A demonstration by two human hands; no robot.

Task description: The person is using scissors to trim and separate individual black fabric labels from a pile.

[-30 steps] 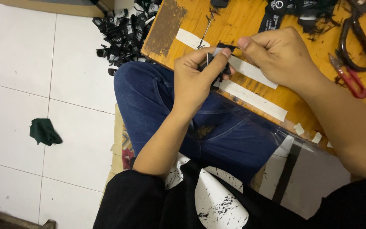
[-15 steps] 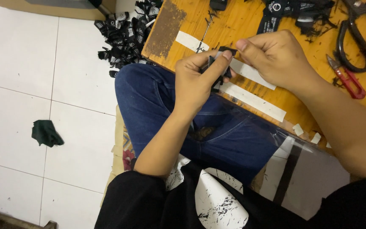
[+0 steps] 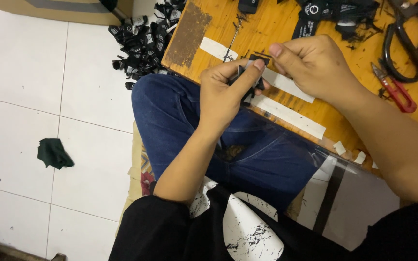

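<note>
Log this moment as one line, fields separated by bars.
left hand: pinching small black label | right hand: fingers on same label | red snips, black scissors: lying on wooden board

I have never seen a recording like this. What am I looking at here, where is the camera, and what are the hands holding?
No machine here: a person works with two bare hands. The camera sits on the person's head and looks down, so you see their arms, their lap in blue jeans and a wooden table. The left hand and the right hand meet at the table's edge and together pinch a small black label between the fingers. On the table lie white strips, more black labels, big black scissors and small red snips. On the white floor there is a pile of labels and a dark green cloth.
</note>
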